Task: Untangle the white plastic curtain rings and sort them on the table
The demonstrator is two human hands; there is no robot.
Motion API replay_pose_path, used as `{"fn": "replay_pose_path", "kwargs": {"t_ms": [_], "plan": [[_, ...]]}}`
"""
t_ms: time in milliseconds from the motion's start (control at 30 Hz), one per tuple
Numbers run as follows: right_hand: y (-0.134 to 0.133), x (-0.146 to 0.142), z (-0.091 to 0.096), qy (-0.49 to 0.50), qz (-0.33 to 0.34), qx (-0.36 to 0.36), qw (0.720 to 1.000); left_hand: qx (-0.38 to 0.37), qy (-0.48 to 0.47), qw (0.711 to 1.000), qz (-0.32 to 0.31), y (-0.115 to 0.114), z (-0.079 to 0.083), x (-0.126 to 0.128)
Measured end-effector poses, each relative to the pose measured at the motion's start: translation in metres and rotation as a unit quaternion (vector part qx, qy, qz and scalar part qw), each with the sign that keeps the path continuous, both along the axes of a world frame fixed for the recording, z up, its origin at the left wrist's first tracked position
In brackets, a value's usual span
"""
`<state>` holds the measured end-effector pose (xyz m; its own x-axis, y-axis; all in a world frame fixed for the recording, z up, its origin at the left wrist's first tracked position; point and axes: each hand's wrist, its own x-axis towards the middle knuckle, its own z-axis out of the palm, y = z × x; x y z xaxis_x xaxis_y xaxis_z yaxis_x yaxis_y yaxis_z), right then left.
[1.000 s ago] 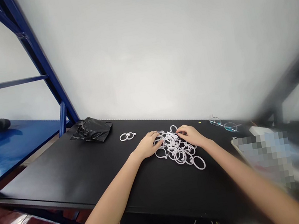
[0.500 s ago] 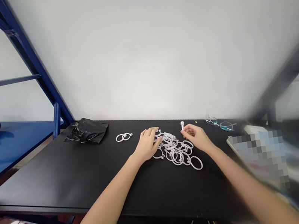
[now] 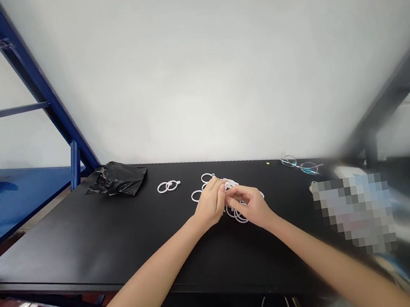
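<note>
My left hand (image 3: 211, 200) and my right hand (image 3: 250, 206) meet above a pile of white curtain rings (image 3: 242, 220) with small eyelets. Between their fingertips is one white curtain ring (image 3: 228, 185), largely covered by the fingers. My right hand is closed in a pinch on it. The fingers of my left hand are bent and closed against the same spot, thumb toward the right hand. Several rings stick out left of my left hand, and others show below my right hand. Two overlapping white curtain rings (image 3: 171, 184) lie apart, farther left.
A crumpled black plastic bag (image 3: 119, 177) lies at the back left of the black table (image 3: 125, 239). Eyeglasses (image 3: 309, 168) rest near the wall at right, behind a blurred stack (image 3: 354, 213). Blue metal shelving (image 3: 33, 77) stands at left.
My right hand has moved left with its ring to meet my left hand. My left hand's fingers, spread over the pile before, are now closed. Some rings have shifted left.
</note>
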<state>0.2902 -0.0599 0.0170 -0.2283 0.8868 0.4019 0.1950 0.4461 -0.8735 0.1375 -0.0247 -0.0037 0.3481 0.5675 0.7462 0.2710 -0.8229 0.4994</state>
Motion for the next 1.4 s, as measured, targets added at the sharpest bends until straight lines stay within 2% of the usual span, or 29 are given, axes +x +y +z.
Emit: {"fn": "replay_pose_path", "kwargs": {"t_ms": [100, 200, 467, 633, 733, 833, 967, 1067, 1167, 1267, 1333, 1400], "plan": [[0.001, 0.002, -0.002, 0.058, -0.034, -0.007, 0.998, 0.033, -0.006, 0.999, -0.007, 0.0, 0.001, -0.001], [0.001, 0.001, -0.003, 0.102, -0.032, -0.027, 0.994, 0.05, -0.01, 0.999, -0.004, 0.0, 0.002, -0.001], [-0.009, -0.012, 0.001, 0.142, -0.034, -0.021, 0.989, 0.08, -0.011, 0.997, 0.013, -0.001, 0.001, -0.002], [-0.01, -0.013, -0.001, 0.141, -0.033, -0.023, 0.989, 0.082, 0.038, 0.996, 0.029, -0.001, -0.002, -0.001], [-0.005, -0.008, 0.0, 0.138, -0.033, -0.035, 0.989, 0.064, 0.09, 0.992, 0.069, 0.009, 0.0, -0.009], [0.002, 0.001, 0.001, 0.151, -0.066, -0.045, 0.985, 0.02, 0.13, 0.978, 0.161, 0.028, 0.002, -0.031], [0.012, 0.014, 0.0, 0.177, -0.146, -0.018, 0.973, -0.066, 0.17, 0.937, 0.297, 0.056, -0.003, -0.07], [0.019, 0.023, -0.001, 0.194, -0.179, 0.0, 0.965, -0.114, 0.202, 0.908, 0.349, 0.066, -0.012, -0.088], [0.025, 0.032, 0.0, 0.218, -0.209, 0.017, 0.953, -0.137, 0.221, 0.89, 0.373, 0.067, -0.019, -0.093], [0.031, 0.039, 0.003, 0.245, -0.241, 0.035, 0.939, -0.141, 0.225, 0.886, 0.381, 0.066, -0.019, -0.09], [0.033, 0.043, 0.005, 0.256, -0.257, 0.044, 0.931, -0.135, 0.218, 0.892, 0.373, 0.065, -0.015, -0.085], [0.034, 0.044, 0.006, 0.261, -0.265, 0.049, 0.927, -0.12, 0.214, 0.908, 0.339, 0.064, -0.011, -0.078]]}}
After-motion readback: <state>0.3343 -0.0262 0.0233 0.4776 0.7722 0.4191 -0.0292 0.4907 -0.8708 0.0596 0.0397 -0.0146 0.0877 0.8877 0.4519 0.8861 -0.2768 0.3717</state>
